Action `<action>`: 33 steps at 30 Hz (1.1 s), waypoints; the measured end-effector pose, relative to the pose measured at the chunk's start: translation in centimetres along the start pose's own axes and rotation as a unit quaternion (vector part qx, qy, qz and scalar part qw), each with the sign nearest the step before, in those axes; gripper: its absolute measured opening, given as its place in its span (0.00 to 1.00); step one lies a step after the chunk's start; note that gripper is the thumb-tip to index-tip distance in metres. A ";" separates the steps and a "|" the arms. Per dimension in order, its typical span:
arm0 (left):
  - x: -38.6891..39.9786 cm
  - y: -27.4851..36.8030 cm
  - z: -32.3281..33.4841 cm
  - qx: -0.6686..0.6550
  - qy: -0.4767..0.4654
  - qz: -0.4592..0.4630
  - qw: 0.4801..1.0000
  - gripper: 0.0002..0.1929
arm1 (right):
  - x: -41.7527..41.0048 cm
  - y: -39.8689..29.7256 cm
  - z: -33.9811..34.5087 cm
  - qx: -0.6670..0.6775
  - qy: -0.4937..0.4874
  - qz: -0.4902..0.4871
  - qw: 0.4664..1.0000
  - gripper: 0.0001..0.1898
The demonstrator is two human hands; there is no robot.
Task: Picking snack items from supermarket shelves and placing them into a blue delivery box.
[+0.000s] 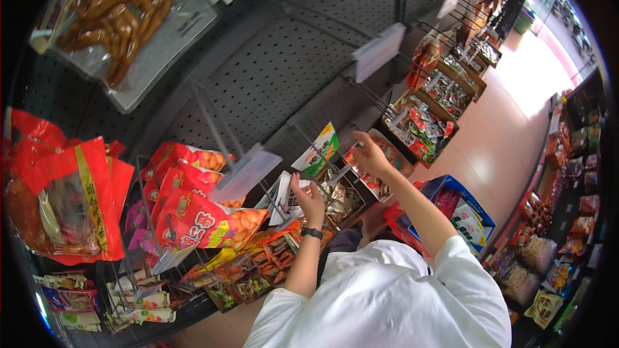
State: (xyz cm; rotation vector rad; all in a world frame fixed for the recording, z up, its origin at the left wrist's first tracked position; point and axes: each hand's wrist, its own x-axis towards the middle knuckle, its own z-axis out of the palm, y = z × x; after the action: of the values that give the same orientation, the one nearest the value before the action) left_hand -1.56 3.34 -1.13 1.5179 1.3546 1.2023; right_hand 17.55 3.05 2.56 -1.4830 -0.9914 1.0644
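My left hand (308, 201), with a black band on the wrist, is raised with thumb and fingers apart. Just behind its fingers hangs a white packet with dark print (285, 195); whether they touch is unclear. My right hand (371, 158) reaches farther along the shelf, fingers spread and nothing visible in it. It hovers over a red-and-white box of small wrapped snacks (382, 188). Between the hands are a white, green and yellow packet (320, 150) on a metal hook and an open box of silvery sachets (341, 198).
Dark perforated panels (251, 63) carry protruding hooks with clear tag holders (379, 53). Red snack bags (208, 212) hang at the left, below a vacuum-packed brown food (125, 19). A blue carton (454, 208) stands beside my right arm. Another stocked shelf (561, 203) borders the tiled aisle (498, 154).
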 end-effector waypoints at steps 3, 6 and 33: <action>1.5 -0.4 0.4 -0.055 0.017 -0.028 0.998 0.23 | 3.8 -1.3 0.9 -0.048 -0.049 0.068 0.995 0.25; 2.0 -0.5 0.8 -0.143 0.057 -0.066 0.986 0.13 | 5.2 -1.1 2.7 -0.030 -0.012 0.037 0.999 0.18; -2.8 0.1 0.0 -0.064 0.004 0.004 0.998 0.06 | -0.2 -3.3 -0.8 -0.018 -0.085 -0.002 0.996 0.06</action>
State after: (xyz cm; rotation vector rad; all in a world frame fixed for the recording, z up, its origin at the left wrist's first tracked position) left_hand -1.49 0.59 -1.49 1.4317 1.2532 1.2756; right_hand 18.10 3.09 5.97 -1.4366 -1.1379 1.1901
